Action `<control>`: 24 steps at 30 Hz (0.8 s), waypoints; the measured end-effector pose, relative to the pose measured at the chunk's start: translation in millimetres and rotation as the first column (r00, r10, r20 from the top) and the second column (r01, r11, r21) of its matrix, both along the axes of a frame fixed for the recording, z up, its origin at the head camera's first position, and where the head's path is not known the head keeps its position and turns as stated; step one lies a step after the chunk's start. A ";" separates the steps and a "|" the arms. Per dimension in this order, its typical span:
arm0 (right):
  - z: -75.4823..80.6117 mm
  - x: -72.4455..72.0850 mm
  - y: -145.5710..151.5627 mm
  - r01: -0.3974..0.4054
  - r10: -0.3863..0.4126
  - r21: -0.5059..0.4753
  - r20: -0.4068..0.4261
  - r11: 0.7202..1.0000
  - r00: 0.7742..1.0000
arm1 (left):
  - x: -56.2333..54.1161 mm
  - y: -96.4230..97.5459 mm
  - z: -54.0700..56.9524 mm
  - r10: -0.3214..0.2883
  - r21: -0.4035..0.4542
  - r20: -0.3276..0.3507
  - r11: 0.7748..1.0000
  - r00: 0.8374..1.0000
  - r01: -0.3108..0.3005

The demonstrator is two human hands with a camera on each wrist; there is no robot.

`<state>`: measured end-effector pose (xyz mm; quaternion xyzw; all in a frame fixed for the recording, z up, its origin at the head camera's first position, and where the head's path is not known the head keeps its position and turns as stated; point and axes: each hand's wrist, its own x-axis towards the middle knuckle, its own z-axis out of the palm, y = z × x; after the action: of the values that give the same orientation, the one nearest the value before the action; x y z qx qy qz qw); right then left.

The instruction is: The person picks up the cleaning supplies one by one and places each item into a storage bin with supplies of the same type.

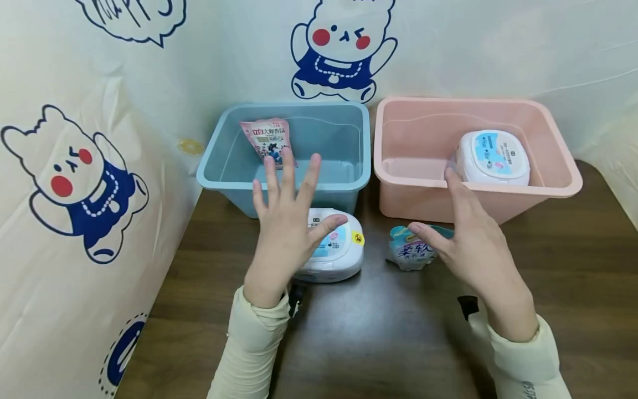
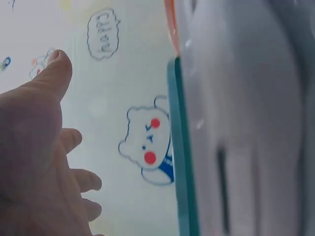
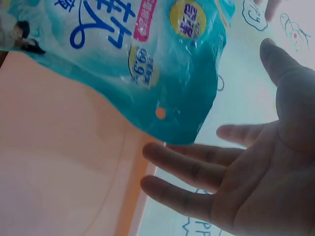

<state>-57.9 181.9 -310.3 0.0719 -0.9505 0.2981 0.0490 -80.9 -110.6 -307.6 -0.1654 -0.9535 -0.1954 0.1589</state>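
Note:
My left hand (image 1: 284,235) hovers with fingers spread over a white plastic box (image 1: 346,260) with a blue label, which sits on the table before the blue bin (image 1: 234,185). In the left wrist view this box (image 2: 246,98) looms blurred beside the palm. My right hand (image 1: 478,252) is held with straight fingers and thumb apart, its fingertips overlapping the rim of the pink bin (image 1: 413,197) in the head view. A teal pouch (image 1: 411,252) lies just left of it on the table, partly hidden by the hand. Neither hand grips anything.
A pink pouch (image 1: 266,138) leans inside the blue bin. Another white box (image 1: 493,158) with a blue label sits in the right part of the pink bin. Behind the bins and along the left hangs a cloth (image 1: 239,61) with cartoon figures. The table (image 1: 389,338) is dark wood.

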 end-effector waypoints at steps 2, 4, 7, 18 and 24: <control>1.0 0.9 4.0 -0.014 0.014 -0.010 0.022 1.000 1.000 | -1.8 -8.1 1.9 0.002 0.026 -0.011 1.000 1.000 -0.002; 2.2 1.8 7.2 -0.023 0.023 -0.017 0.027 1.000 0.999 | -3.6 -16.5 4.1 0.002 0.047 -0.017 0.999 1.000 -0.002; 3.8 2.9 12.4 -0.031 0.032 -0.040 0.019 0.999 0.999 | -7.5 -30.2 7.8 0.005 0.074 -0.026 0.997 1.000 -0.003; 0.1 -0.2 34.2 -0.192 0.188 -0.018 -0.140 0.981 0.972 | -35.1 -96.0 9.2 0.042 0.165 -0.057 0.986 0.997 -0.032; -4.1 -1.2 42.6 -0.255 0.253 0.013 -0.170 0.967 0.952 | -55.7 -128.8 4.3 0.054 0.214 -0.019 0.976 0.998 -0.048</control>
<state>-59.0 224.5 -314.4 0.2186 -0.9244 0.2989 0.0918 -136.7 -239.4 -303.4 -0.1253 -0.9290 -0.2903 0.1924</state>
